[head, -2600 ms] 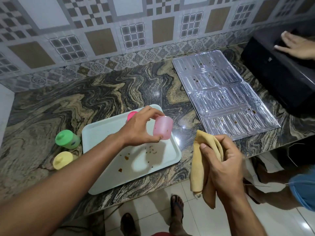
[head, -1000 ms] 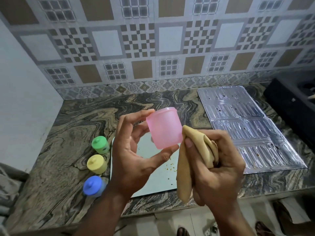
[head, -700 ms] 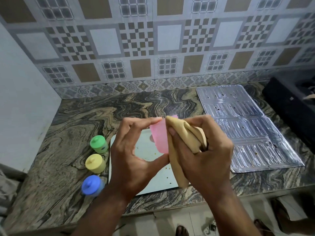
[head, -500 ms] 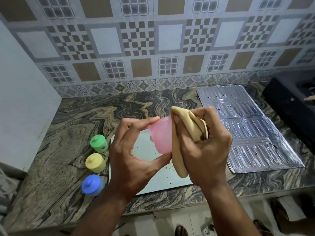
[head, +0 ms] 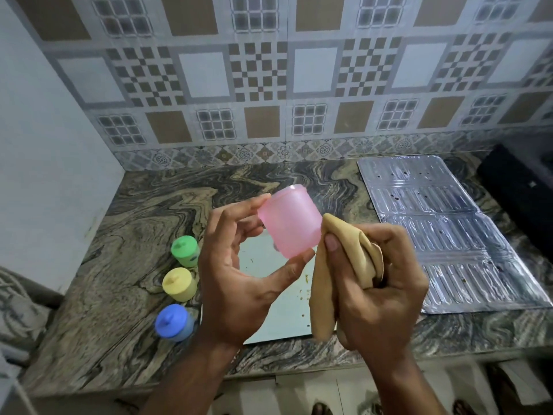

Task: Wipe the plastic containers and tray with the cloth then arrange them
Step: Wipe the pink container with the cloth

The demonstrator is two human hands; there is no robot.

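My left hand (head: 239, 283) holds a pink plastic container (head: 290, 220) between thumb and fingertips, raised above the tray. My right hand (head: 377, 292) grips a bunched tan cloth (head: 347, 256), whose top edge sits right beside the pink container. Below the hands lies a pale green tray (head: 269, 295) with brown crumbs on it, mostly hidden by my hands. Left of the tray stand a green container (head: 184, 250), a yellow container (head: 179, 283) and a blue container (head: 173, 322) in a row on the marble counter (head: 125, 265).
A ribbed foil sheet (head: 443, 229) with spots lies on the counter to the right. A black appliance (head: 520, 187) sits at the far right. A tiled wall (head: 269, 85) backs the counter and a plain wall closes the left side. Feet show below the counter edge.
The cloth was rubbing over the pink container half a second ago; now my right hand has drawn it down and right, leaving the container's side uncovered. My left hand keeps its hold.
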